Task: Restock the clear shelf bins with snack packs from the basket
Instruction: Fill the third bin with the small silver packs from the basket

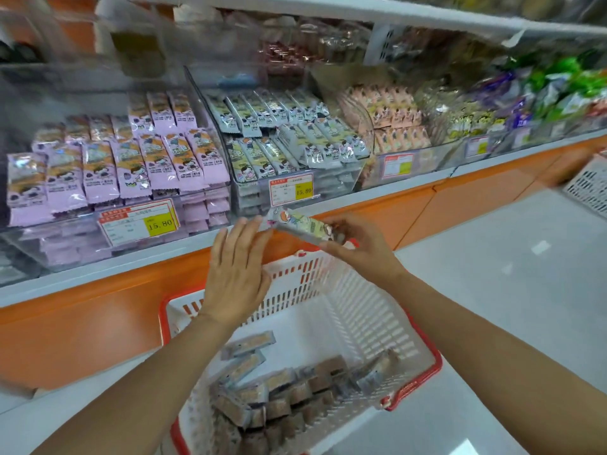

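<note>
Store shelf (pixel 131 259) with clear bins (pixel 345 183) sits just above both hands. Right hand (pixel 364 247) grips one snack pack (pixel 302 226) by its right end. Left hand (pixel 236 270) is flat, fingers straight, tips at the pack's left end. Basket (pixel 435 359) is directly below the hands, with more packs (pixel 279 399) inside.

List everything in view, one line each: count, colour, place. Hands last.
purple packs: many, lilac, left bin
grey packs: many, pale grey, middle bin
peach packs: many, peach, bin right of grey
price tags: several, red-yellow, bin fronts
basket: one, white, red rim, below hands
basket packs: many, grey-brown, basket bottom
second basket: one, white, right edge
held pack: one, pale, above basket
left hand: fingers straight, by held pack
right hand: grips held pack
</note>
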Demonstrator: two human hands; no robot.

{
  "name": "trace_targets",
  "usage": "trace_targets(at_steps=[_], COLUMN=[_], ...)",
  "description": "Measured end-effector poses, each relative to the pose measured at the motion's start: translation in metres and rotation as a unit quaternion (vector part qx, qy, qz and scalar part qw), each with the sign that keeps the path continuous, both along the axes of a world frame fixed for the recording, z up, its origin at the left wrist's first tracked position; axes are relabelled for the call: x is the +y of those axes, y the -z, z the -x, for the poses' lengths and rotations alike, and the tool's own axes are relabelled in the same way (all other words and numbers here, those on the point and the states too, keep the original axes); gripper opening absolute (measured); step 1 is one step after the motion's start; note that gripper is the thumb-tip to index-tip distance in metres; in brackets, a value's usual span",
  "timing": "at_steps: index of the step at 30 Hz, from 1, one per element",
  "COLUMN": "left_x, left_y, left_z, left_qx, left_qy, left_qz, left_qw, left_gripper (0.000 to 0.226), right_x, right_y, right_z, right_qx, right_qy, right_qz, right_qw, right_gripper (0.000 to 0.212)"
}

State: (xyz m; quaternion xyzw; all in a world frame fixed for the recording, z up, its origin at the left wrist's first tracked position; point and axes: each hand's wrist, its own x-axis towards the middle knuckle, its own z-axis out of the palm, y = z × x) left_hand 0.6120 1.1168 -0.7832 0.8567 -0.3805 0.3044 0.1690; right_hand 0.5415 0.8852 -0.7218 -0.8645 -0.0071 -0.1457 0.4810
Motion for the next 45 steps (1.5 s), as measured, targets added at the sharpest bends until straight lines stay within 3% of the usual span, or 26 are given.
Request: trace_targets(at_steps=[6,11,17,27,32,35,40,42,45], left_x=[-0.002,0.002,0.005,0.005,0.011,0.019,0.024,0.027,0.036], left_y=[-0.035,-0.052,-0.058,-0.06,-0.054,-0.043,-0.014,0.005,0.031], left_z=[-0.004,-0.012,-0.015,-0.013,-0.014,-0.01,-0.004,-0.002,0.0], left_qx=[-0.037,-0.05,-0.035,-0.018,-0.022,-0.033,-0.028,0.007,0.094], left_qy=[-0.062,-0.137,-0.149,-0.143,-0.113,-0.071,0.029,0.02,-0.032], left_qz=[-0.025,-0.11,-0.118,-0.12,-0.097,-0.087,-0.158,-0.19,-0.201], left_qw=[0.997,0.983,0.981,0.982,0.989,0.993,0.987,0.982,0.974], left_gripper=[0.078,0.091,0.091,0.088,0.09,0.088,0.071,0.072,0.094], right_x=[0.007,0.01,0.039,0.061,0.057,0.055,0.061,0.066,0.069], right_y=[-0.051,-0.08,-0.076,-0.051,-0.046,-0.043,-0.011,0.015,0.062], right_z=[-0.005,-0.022,-0.062,-0.093,-0.089,-0.076,-0.041,-0.031,-0.019], right_qx=[-0.078,-0.154,-0.174,-0.176,-0.182,-0.221,-0.253,-0.223,-0.11], right_qy=[0.009,0.093,0.18,0.252,0.221,0.178,0.111,0.094,0.067], right_qz=[-0.03,-0.07,0.062,0.173,0.174,0.158,0.174,0.176,0.158], right_qw=[0.997,0.981,0.966,0.936,0.942,0.946,0.945,0.954,0.979], right_gripper=[0.022,0.019,0.025,0.021,0.029,0.021,0.015,0.015,0.02])
